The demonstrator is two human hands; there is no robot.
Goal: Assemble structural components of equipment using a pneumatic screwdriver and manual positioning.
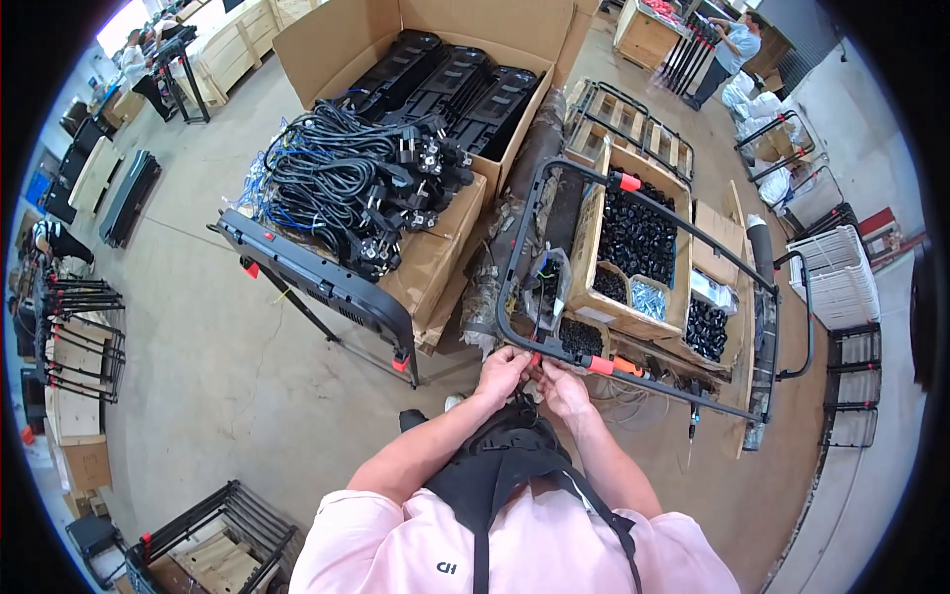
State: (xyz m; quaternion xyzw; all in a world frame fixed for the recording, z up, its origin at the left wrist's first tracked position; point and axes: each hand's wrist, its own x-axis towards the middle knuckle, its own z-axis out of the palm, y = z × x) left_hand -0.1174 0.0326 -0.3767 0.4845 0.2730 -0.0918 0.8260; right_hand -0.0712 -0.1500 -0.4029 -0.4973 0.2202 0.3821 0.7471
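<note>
A black tubular metal frame (673,393) with rounded corners lies across the bench in front of me. At its near corner, my left hand (505,373) pinches a small red plastic piece (535,359) on the tube. Close beside it, my right hand (566,390) has its fingers closed at the same spot; what they hold is too small to make out. A red sleeve (601,365) sits on the tube just right of my hands, and another red sleeve (629,182) is on the far side. An orange-handled tool (627,367) lies behind the near tube.
Wooden bins hold black plastic parts (633,233) and silver screws (648,299). Coiled black power cables (332,168) lie on a carton, before a box of black housings (465,89). A black panel on legs (317,277) stands left. A person (732,54) works at the far right.
</note>
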